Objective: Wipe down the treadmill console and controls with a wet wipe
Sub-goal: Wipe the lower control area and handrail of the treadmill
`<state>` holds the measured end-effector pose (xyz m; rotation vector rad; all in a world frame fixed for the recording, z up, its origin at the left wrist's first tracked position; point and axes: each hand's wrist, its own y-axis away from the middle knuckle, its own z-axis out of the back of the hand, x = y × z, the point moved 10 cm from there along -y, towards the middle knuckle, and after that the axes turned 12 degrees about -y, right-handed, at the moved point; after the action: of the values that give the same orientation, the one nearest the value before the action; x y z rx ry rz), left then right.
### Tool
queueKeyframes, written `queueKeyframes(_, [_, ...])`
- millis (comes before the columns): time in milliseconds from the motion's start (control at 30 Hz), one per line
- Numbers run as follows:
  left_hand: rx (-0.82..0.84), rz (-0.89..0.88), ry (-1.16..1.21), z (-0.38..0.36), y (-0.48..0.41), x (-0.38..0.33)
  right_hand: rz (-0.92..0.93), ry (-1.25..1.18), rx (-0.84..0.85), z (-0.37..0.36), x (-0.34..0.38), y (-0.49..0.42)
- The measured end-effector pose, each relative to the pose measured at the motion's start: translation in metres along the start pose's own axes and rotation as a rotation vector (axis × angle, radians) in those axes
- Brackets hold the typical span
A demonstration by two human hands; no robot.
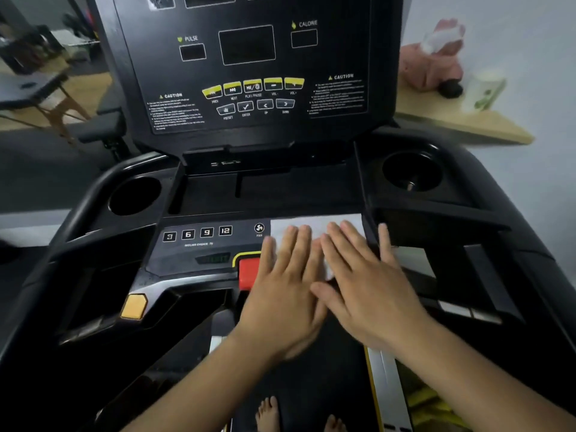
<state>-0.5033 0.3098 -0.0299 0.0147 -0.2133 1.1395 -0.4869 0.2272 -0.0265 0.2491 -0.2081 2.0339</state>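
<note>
Wet wipe: your wet wipe [314,225] lies spread flat on the right part of the lower control panel [187,254], just right of the FAN button [259,228]; it is white, and your fingers cover much of it
Left hand: your left hand [280,285] lies palm down, fingers straight and close together, pressing the wipe's left half; it grasps nothing; its thumb side partly covers the red stop button [249,271]
Right hand: your right hand [367,291] lies flat beside the left, fingers straight, pressing the wipe's right half; relaxed, not clenched; its little finger reaches past the wipe's right edge onto the black housing; its thumb touches the side of your left hand
Uncovered controls: the incline buttons [198,233] marked 3, 6, 9, 12 stand in a row left of the FAN button; an orange button [134,306] sits lower left on the frame
Upper display panel: the upper display panel [249,57] rises tilted behind the tray, its screens dark; a row of yellow buttons [252,85] crosses its middle
Cup holders: the left cup holder [134,196] and the right cup holder [411,171] flank the tray
Surroundings: a wooden shelf [461,123] at the right bears a white cup [483,92] and a pink thing [430,63], too blurred to name; your bare feet [268,413] show below
</note>
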Motion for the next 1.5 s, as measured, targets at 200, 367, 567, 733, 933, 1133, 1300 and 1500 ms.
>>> queueKeyframes(200, [0.076, -0.002, -0.156, -0.002, -0.035, 0.009, -0.102, 0.080, 0.075, 0.007, -0.025, -0.017])
queueKeyframes(367, [0.057, -0.067, -0.112, -0.007, -0.013, 0.005, -0.063, 0.121, 0.093, -0.005, -0.017, 0.006])
queueKeyframes(567, [0.091, -0.085, -0.157, -0.001, -0.009, -0.026, -0.096, 0.096, 0.100, -0.005, -0.036, 0.032])
queueKeyframes(733, [0.112, -0.066, -0.178, 0.001, -0.031, -0.020, -0.138, 0.037, 0.065, 0.003, -0.042, 0.012])
queueKeyframes(933, [0.069, -0.224, -0.147, -0.003, 0.000, -0.064, -0.141, -0.030, 0.106, -0.011, -0.044, 0.079])
queueKeyframes(1133, [0.041, -0.129, -0.198, 0.003, -0.043, -0.032, -0.225, -0.256, 0.016, 0.015, -0.043, 0.028])
queueKeyframes(1300, [0.035, -0.187, -0.071, 0.000, 0.000, -0.062, -0.290, -0.301, 0.152, 0.003, -0.044, 0.079])
queueKeyframes(1500, [0.036, -0.076, -0.175, 0.002, -0.051, -0.027, -0.237, -0.337, 0.054, 0.014, -0.053, 0.016])
